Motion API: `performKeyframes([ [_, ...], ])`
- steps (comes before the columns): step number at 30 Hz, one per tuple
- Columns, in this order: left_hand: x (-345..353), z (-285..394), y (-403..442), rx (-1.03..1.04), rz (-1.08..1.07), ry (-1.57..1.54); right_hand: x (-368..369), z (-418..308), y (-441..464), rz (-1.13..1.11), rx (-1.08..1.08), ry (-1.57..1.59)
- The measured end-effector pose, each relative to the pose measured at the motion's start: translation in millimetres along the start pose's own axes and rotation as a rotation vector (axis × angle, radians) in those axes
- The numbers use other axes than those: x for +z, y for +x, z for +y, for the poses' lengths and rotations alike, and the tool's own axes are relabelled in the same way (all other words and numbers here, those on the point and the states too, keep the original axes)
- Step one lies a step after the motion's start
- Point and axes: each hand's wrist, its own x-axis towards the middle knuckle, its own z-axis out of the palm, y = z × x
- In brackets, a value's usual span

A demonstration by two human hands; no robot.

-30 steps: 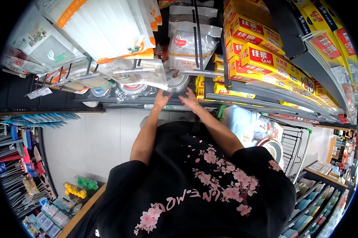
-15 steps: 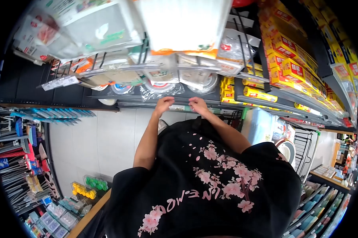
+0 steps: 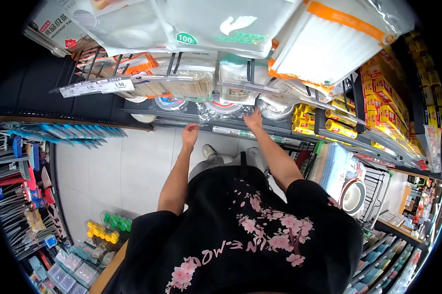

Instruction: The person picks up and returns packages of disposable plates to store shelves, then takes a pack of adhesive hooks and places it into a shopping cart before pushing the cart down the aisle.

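My right hand [image 3: 253, 119] reaches to the edge of the low dark shelf, between a round plastic-wrapped pack with a red label [image 3: 224, 106] and a stack of clear round packs [image 3: 275, 110]. Its fingers are apart and I see nothing held in them. My left hand [image 3: 190, 134] hangs over the floor in front of the shelf, its fingers curled together; whether they hold anything cannot be made out. Farther left on the same shelf lies a round pack with a blue label [image 3: 170, 103].
Packaged goods hang from hooks above, behind a price strip [image 3: 97, 87]. Yellow boxes [image 3: 385, 93] fill the right shelves. A loaded wire cart [image 3: 375, 183] stands at my right. Blue packets [image 3: 69, 133] hang at the left above the tiled floor [image 3: 103, 171].
The view has shifted left along the shelf. My hands have moved apart; the left has drawn back from the shelf, while the right has moved to its edge.
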Motion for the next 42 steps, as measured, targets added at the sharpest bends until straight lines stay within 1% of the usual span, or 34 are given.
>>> performKeyframes([
  [1, -3.0, -4.1, 5.7, 0.003, -0.019, 0.033, 2.2, 1.0, 3.5, 0.021, 0.063, 0.051],
  [2, -4.8, -7.1, 13.4, -0.017, -0.043, -0.013, 5.1, 3.1, 5.5, -0.04, 0.088, 0.13],
  [3, -2.3, 1.4, 13.1, -0.02, -0.049, -0.016, 4.8, 1.9, 5.4, -0.035, 0.092, 0.125],
  [5, -0.1, 31.3, 10.9, -0.222, -0.059, -0.076, 5.2, -2.9, 2.9, -0.047, 0.086, 0.061],
  [6, 0.3, 29.6, 21.4, -0.218, -0.066, -0.074, 3.8, -1.4, 4.2, -0.035, 0.126, 0.063],
  [7, 2.3, 25.9, 29.8, -0.188, -0.126, -0.052, 3.7, -1.1, 7.7, -0.03, 0.132, 0.063],
  [8, 5.1, 18.6, 34.0, -0.165, -0.187, -0.031, 3.0, 2.9, 8.8, -0.034, 0.075, 0.102],
  [9, 8.8, 20.3, 33.6, -0.174, -0.192, -0.033, 3.4, 7.4, 10.5, -0.039, 0.018, 0.14],
  [10, 13.8, 23.0, 34.2, -0.174, -0.185, -0.049, 6.7, 9.4, 12.5, 0.006, 0.06, 0.13],
  [11, 17.5, 25.8, 33.8, -0.173, -0.178, -0.064, 7.3, 14.0, 12.7, 0.006, 0.065, 0.125],
  [13, 21.5, 23.1, 37.6, -0.182, -0.192, -0.09, 4.9, 17.4, 14.2, -0.12, 0.124, 0.219],
  [14, 23.6, 22.2, 39.5, -0.193, -0.167, -0.106, 5.7, 18.0, 14.4, -0.116, 0.125, 0.219],
  [16, 24.5, 26.0, 40.1, -0.207, -0.144, -0.122, 4.1, 8.2, 1.7, -0.167, 0.316, 0.583],
  [17, 23.3, 31.9, 38.8, -0.25, -0.151, -0.122, 2.1, 2.1, -2.9, -0.166, 0.318, 0.581],
  [18, 23.5, 29.6, 35.9, -0.3, -0.157, -0.123, 1.2, 0.7, -9.2, -0.182, 0.322, 0.644],
  [19, 23.4, 29.4, 36.0, -0.305, -0.155, -0.124, 0.1, -2.2, -14.1, -0.198, 0.323, 0.71],
  [21, 17.8, 29.3, 41.1, -0.336, -0.179, -0.199, -0.8, -7.1, -20.1, -0.216, 0.32, 0.71],
  [23, 17.7, 30.1, 48.0, -0.316, -0.163, -0.188, 0.4, -14.3, -19.6, -0.229, 0.301, 0.714],
  [25, 19.8, 31.6, 53.6, -0.349, -0.198, -0.165, -0.1, -16.2, -23.1, -0.233, 0.374, 0.861],
  [26, 20.9, 31.2, 54.2, -0.346, -0.198, -0.165, -1.4, -16.7, -24.4, -0.233, 0.372, 0.862],
  [31, 12.2, 40.5, 37.2, -0.342, -0.195, -0.198, 0.2, -6.5, -24.3, -0.265, 0.4, 0.986],
  [35, 4.7, 40.1, 20.7, -0.353, -0.225, -0.213, -4.0, 7.6, -27.0, -0.293, 0.382, 1.0],
  [37, 1.7, 39.1, 11.4, -0.342, -0.264, -0.203, -6.6, 13.8, -25.6, -0.274, 0.384, 0.911],
  [38, 0.4, 38.7, 7.5, -0.34, -0.262, -0.196, -9.8, 17.1, -22.3, -0.277, 0.384, 0.918],
  [40, -1.7, 31.5, 1.1, -0.371, -0.327, -0.176, -15.7, 23.4, -14.7, -0.275, 0.341, 0.789],
  [41, -2.8, 28.3, -1.6, -0.37, -0.325, -0.171, -14.4, 25.6, -13.8, -0.279, 0.341, 0.794],
  [42, -3.6, 34.0, -7.7, -0.377, -0.373, -0.147, -15.6, 23.3, -13.2, -0.247, 0.331, 0.759],
])
